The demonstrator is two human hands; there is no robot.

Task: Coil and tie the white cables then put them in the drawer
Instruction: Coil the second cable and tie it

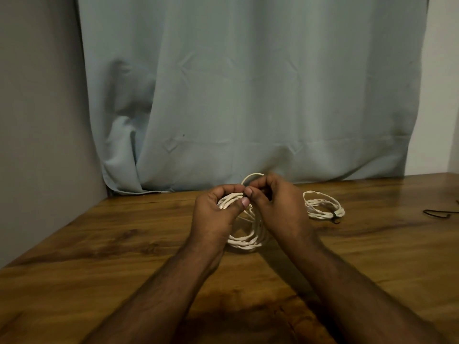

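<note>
Left hand (218, 212) and right hand (278, 202) together, clamped on cable coil (246, 240) above tabletop (99, 244); tied coil (324, 207) beside right hand

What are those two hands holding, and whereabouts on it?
A coiled white cable. The left hand has its grip around the coil's upper strands; the right hand pinches at the same top spot. What its fingertips pinch is hidden.

The wooden table (99, 244) is showing a smooth, faintly glossy grain. Behind the table, a matt cloth curtain (248, 83) is hanging creased. On the table, two white cable coils (244, 240) (323, 207) are looking smooth, plastic-sheathed and slightly shiny.
</note>
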